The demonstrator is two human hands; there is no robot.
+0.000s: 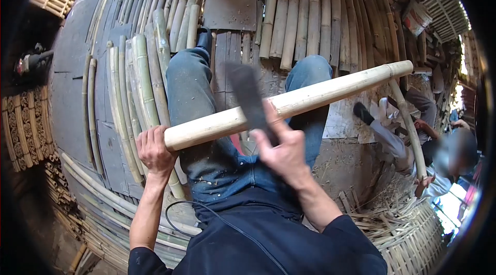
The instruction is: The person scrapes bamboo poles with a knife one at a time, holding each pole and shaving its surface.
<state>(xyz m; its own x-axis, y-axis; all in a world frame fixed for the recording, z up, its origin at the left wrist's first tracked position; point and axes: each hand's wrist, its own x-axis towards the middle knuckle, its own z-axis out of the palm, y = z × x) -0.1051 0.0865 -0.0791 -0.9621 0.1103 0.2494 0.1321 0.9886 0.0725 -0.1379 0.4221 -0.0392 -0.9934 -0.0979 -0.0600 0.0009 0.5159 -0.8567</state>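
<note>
A pale, scraped bamboo pole (330, 91) lies slantwise across my thighs, its right end farther away than its left. My left hand (154, 150) is closed round the pole's near left end. My right hand (283, 153) grips a cleaver (245, 89) with a broad, dark blade, blurred by motion. The blade stands across the middle of the pole; whether it touches the wood I cannot tell. The handle is mostly hidden in my fingers. Pale chips speckle my jeans (206, 171).
Green bamboo poles (142, 78) lie left of my leg, with rows of brown poles (314, 11) ahead. A flat board (231, 3) lies between them. At right, a co-worker (403, 146) sits near another pole (408, 120). A woven basket (413, 239) holds bamboo strips.
</note>
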